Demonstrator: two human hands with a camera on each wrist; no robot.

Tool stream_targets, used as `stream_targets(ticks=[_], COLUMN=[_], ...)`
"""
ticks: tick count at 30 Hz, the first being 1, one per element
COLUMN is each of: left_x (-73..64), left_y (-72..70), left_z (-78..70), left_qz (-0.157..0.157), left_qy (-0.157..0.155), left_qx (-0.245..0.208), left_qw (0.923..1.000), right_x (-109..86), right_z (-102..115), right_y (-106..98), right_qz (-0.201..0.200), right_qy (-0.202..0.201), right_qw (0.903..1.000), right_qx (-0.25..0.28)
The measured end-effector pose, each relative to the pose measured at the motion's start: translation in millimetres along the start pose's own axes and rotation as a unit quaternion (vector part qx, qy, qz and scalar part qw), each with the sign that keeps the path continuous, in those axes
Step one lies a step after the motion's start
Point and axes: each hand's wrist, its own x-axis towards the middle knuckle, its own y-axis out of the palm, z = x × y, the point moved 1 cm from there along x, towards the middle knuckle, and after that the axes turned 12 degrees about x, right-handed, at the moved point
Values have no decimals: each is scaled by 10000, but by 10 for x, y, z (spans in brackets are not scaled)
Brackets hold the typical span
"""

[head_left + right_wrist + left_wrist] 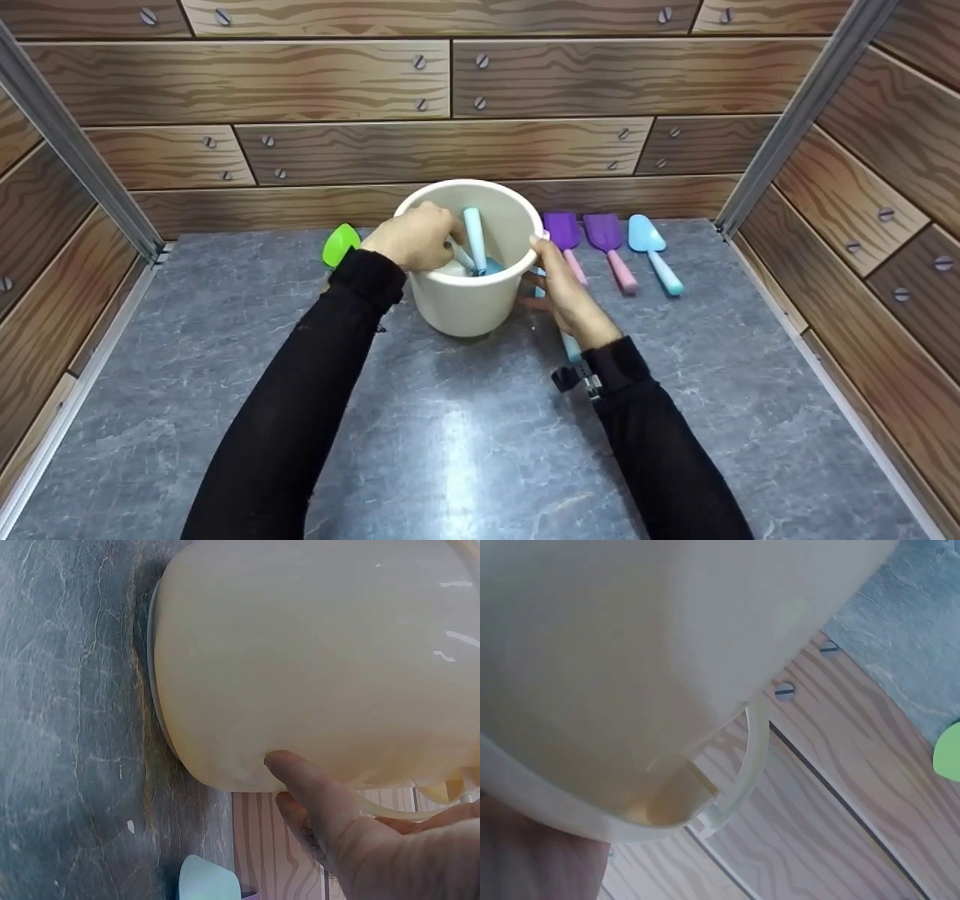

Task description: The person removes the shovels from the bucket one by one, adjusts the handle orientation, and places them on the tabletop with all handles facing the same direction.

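A cream bucket (469,307) stands upright on the grey floor, with light blue handles (475,232) sticking up inside it. My left hand (416,236) reaches over its near left rim with fingers bent down inside, at one of the light blue shovel handles (460,256); the fingertips are partly hidden. My right hand (566,292) holds the bucket's right side, thumb at the rim and fingers (311,784) against the outer wall. Under that hand lies another light blue handle (571,347), mostly covered. In the left wrist view, the bucket's inner wall (577,675) hides the handles.
Right of the bucket lie two purple shovels (603,231) with pink handles and a light blue shovel (646,234). A green shovel head (341,244) lies to the left, behind my forearm. Wood-patterned walls (345,82) enclose the back and sides.
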Motion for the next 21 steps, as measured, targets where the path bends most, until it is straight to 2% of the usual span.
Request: stream_targets(ticks=[9,21], left_x=[-20,-99], left_y=[-24,-119], left_z=[-45,-67], left_qz=[-407,-974], left_qy=[83,-241], left_qx=[-42,-256], left_qw=[9991,9946], right_x=[7,9], right_z=[-11,-2], right_y=[11,11], right_qz=[-15,-75], right_qy=[2,-29], right_qw=[10000,9999], right_qx=[-9,67])
